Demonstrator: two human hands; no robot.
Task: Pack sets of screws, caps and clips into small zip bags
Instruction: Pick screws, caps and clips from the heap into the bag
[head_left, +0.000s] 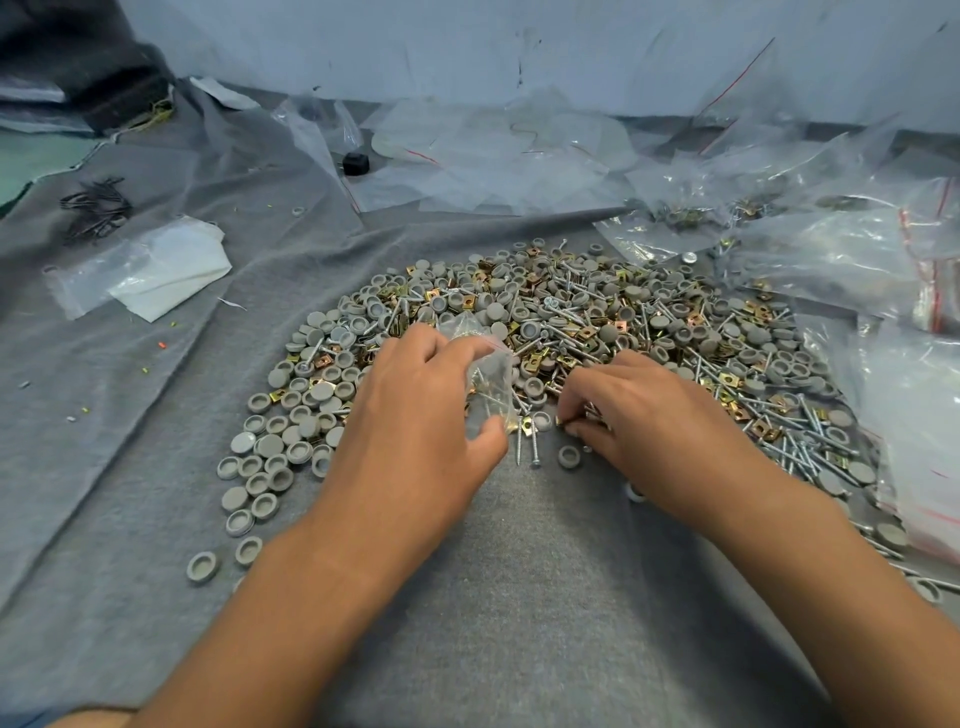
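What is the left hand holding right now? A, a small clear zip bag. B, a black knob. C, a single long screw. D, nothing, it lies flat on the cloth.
A: the left hand has thumb and fingers curled round a small clear zip bag with some parts already inside, held over the pile of caps, clips and screws.

right hand (631, 415) fingertips buried in parts, pinched piece indistinct — forearms cropped
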